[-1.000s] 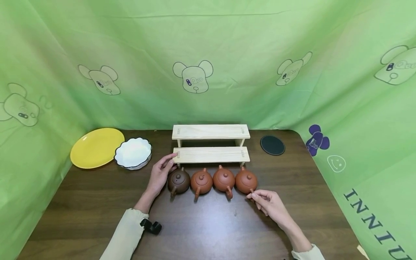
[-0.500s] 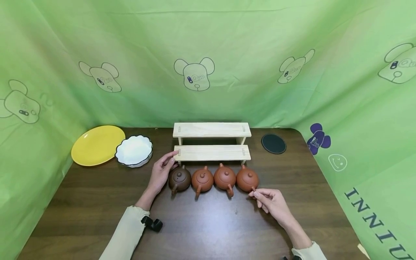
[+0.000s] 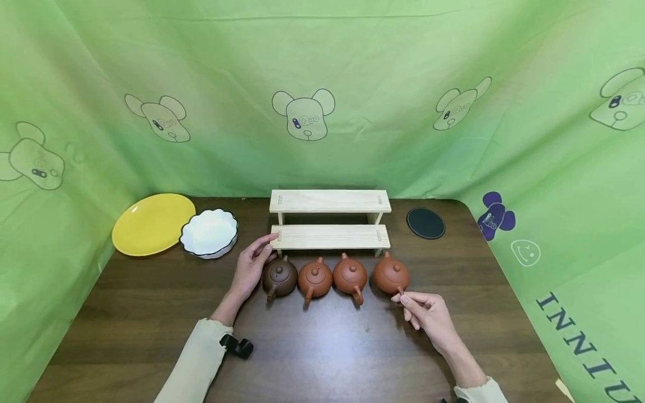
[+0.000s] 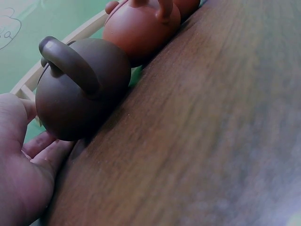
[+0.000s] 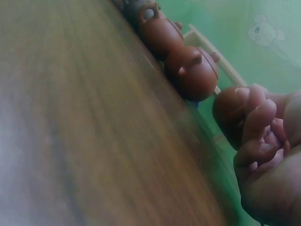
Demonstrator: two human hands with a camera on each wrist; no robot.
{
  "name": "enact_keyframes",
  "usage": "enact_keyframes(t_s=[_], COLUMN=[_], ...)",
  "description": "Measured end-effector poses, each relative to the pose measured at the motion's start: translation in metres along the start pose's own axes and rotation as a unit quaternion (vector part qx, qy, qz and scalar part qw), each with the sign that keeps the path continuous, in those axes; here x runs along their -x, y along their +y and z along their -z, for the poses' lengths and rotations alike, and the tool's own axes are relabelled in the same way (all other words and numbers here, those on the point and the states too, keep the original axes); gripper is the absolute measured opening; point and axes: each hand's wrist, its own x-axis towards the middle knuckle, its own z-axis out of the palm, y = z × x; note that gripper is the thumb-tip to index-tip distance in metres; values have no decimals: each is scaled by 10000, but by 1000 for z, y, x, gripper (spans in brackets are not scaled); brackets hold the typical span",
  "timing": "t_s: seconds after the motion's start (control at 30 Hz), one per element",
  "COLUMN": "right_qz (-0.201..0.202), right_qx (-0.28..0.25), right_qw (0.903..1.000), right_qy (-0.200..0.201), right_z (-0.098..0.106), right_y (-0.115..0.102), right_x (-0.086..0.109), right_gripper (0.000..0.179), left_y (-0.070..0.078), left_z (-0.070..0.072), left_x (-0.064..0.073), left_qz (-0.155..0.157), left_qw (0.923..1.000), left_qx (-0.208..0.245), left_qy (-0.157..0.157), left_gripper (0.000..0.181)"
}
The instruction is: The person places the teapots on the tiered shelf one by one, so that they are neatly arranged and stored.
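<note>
My right hand (image 3: 428, 319) pinches the handle of the rightmost reddish-brown teapot (image 3: 391, 275), between thumb and fingers. That teapot stands apart from its neighbour and looks slightly raised off the table in the right wrist view. To its left, two more reddish-brown teapots (image 3: 350, 275) (image 3: 314, 279) and a dark brown teapot (image 3: 280, 276) sit in a row, handles toward me. My left hand (image 3: 249, 271) touches the left end of a two-step wooden stand (image 3: 330, 237) with extended fingers, beside the dark teapot. In the left wrist view, part of its fingers is hidden behind that teapot.
At the left back lie a yellow oval plate (image 3: 151, 224) and a white scalloped dish (image 3: 209, 232) with a dark rim. A round black coaster (image 3: 425, 223) lies right of the stand. Green printed cloth (image 3: 227, 157) hangs around the wooden table (image 3: 322, 358).
The rightmost teapot has shifted slightly to the right with my right hand, widening the gap to its neighbour. My left hand stays at the stand. The head view has shifted a little.
</note>
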Motion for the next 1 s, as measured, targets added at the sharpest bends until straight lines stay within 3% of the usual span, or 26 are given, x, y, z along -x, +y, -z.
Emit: enact_keyframes(t_s=[0.6, 1.0], right_qz=[348, 446], right_qx=[-371, -391], right_qw=[9974, 9982], right_qy=[510, 53], right_z=[-3, -4], right_y=[-28, -49], right_x=[-1, -11], right_gripper=[24, 22], left_y=[-1, 0], left_z=[0, 0], left_x=[-1, 0], left_qz=[-29, -14], left_qw=[10000, 10000], left_qx=[24, 2], left_qy=[-22, -28], left_gripper=[35, 36])
